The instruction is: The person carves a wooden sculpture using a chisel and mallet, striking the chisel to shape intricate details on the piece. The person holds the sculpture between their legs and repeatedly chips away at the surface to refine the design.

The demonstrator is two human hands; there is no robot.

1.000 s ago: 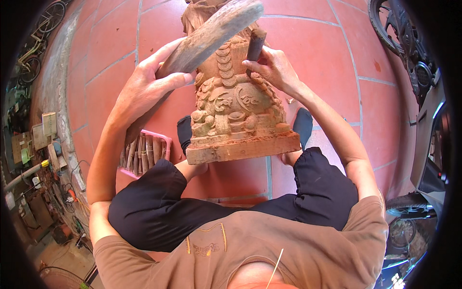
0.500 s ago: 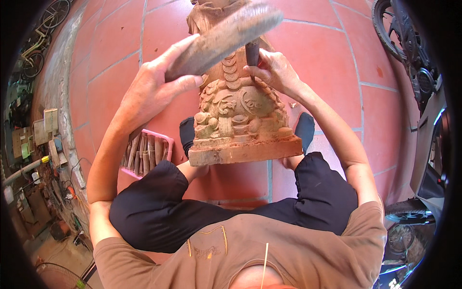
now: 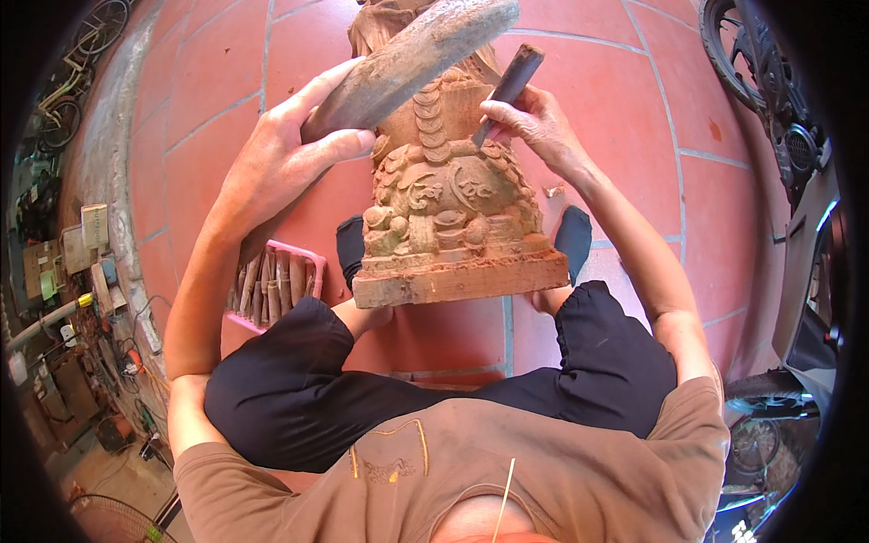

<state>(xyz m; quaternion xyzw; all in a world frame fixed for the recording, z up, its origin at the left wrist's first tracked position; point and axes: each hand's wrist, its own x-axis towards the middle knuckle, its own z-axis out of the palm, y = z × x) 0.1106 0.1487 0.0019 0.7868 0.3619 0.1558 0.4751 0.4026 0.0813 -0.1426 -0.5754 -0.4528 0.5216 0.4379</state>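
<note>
The left hand [image 3: 281, 167] wraps its grip around a worn wooden mallet [image 3: 412, 59] raised over a carved wooden statue [image 3: 448, 217] on the tiled floor [image 3: 634, 109]. The right hand [image 3: 534, 122] pinches a chisel [image 3: 507, 90], its tip apparently touching the carving.

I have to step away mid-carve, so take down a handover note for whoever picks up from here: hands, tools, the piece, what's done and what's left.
Left hand: grip closed on the long grey wooden mallet, raised above the piece.
Right hand: grip closed on the dark-handled chisel, tip set on the upper relief.
The reddish-brown carved wooden statue leans toward the lap, its square base between the knees, on red floor tiles.
A pink tray of spare wooden-handled chisels lies at the left knee.
Done: lower relief and base look carved.
Left: probably detail work at the chisel tip; the top is out of view.
</note>
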